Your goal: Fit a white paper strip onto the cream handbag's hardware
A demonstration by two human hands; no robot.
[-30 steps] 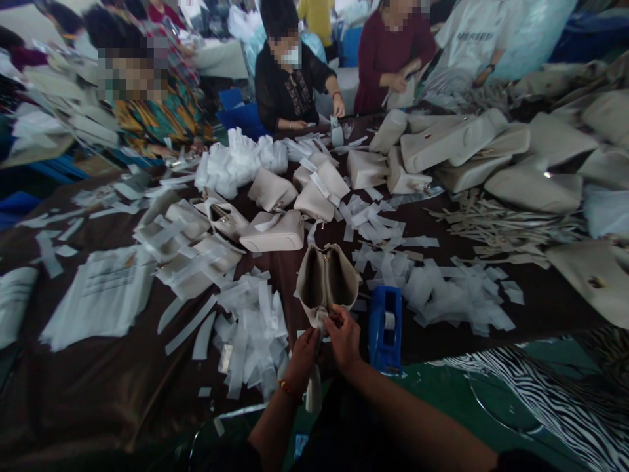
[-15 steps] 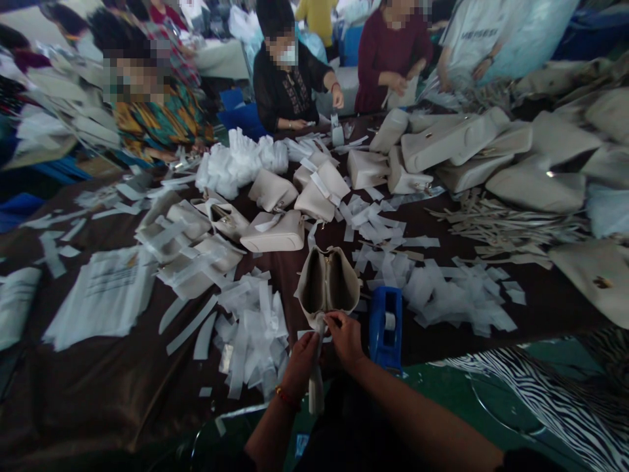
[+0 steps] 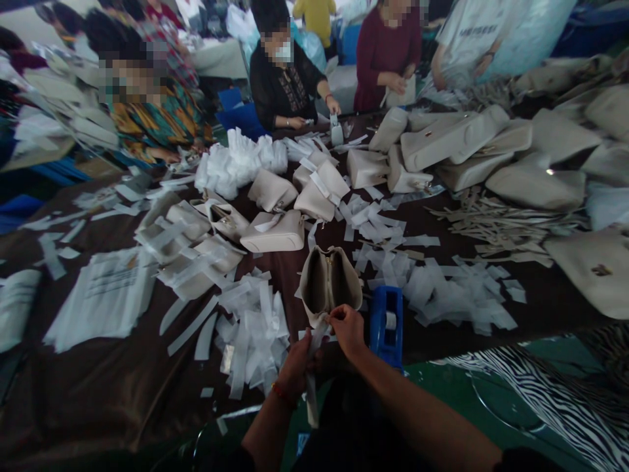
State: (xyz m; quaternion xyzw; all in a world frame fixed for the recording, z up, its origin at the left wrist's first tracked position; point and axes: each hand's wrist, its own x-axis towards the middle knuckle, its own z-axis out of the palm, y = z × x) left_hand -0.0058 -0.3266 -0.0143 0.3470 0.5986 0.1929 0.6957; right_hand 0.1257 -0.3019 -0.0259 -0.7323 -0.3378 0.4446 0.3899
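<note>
A small beige handbag [image 3: 308,288] stands unzipped at the near table edge, its two inner compartments facing up. From its near end a beige strap [image 3: 312,390] hangs down over the edge, with a translucent strip [image 3: 320,335] lying along its upper part. My left hand [image 3: 297,362] is closed around the strap and strip below the bag. My right hand [image 3: 348,330] pinches close to the bag's near end, where the strap joins; what lies between those fingertips is too small to make out. Just right of that hand sits a blue tape dispenser [image 3: 378,328].
Translucent strips [image 3: 260,334] lie in heaps on both sides of the bag. More beige bags [image 3: 272,233] and a white bundle [image 3: 240,164] are farther back. Printed white pouches [image 3: 101,298] lie left, beige straps [image 3: 511,223] right. Co-workers [image 3: 289,82] work across the brown-covered table [image 3: 98,400].
My right hand has shifted slightly over the bag's near end. The translucent strip now shows more clearly along the strap, and my left hand has moved a little left and down.
</note>
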